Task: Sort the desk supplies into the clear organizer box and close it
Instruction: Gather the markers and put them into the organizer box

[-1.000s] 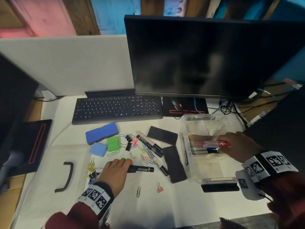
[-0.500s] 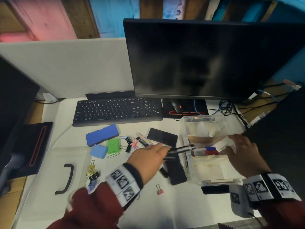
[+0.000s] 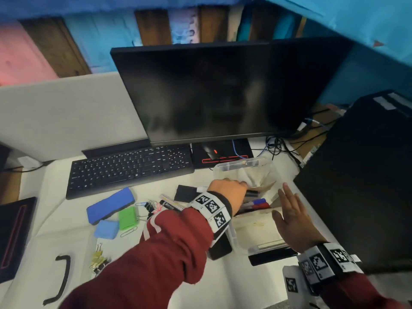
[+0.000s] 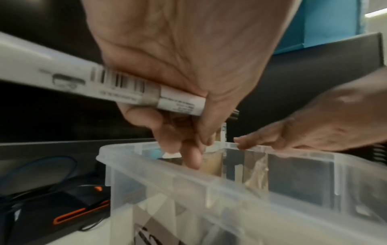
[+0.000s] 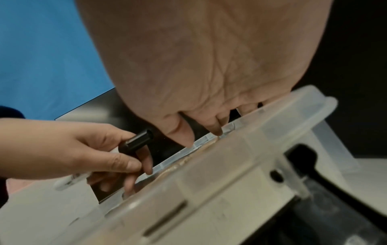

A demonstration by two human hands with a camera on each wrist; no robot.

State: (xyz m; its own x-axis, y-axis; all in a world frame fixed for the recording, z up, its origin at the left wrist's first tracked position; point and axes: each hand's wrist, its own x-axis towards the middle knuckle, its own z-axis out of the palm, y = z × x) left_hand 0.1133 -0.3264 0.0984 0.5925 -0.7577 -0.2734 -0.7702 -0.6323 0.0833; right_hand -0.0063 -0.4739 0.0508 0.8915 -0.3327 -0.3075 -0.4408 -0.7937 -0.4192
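Observation:
The clear organizer box (image 3: 240, 162) stands open at the desk's right, below the monitor. My left hand (image 3: 231, 192) hovers over its left side and grips a white marker (image 4: 83, 79) with a black cap (image 5: 138, 140). The cap end points into the box. A red and a blue marker (image 3: 258, 202) lie in the box's middle compartment. My right hand (image 3: 289, 212) is flat and open at the box's right side. Its fingertips (image 4: 240, 140) touch the rim (image 5: 230, 157). More markers (image 3: 171, 205) lie on the desk left of the box.
A keyboard (image 3: 129, 168) and a monitor (image 3: 211, 92) stand behind. A blue eraser (image 3: 110, 205), a green block (image 3: 127, 218), a small blue block (image 3: 106, 229), paper clips and binder clips (image 3: 99, 262) lie at left. A black handle (image 3: 60, 279) lies front left. A black case (image 3: 361, 175) stands right.
My left hand lifted the black-capped marker off the desk and carried it right, over the box. My right hand released the red marker in the box and opened against the right rim.

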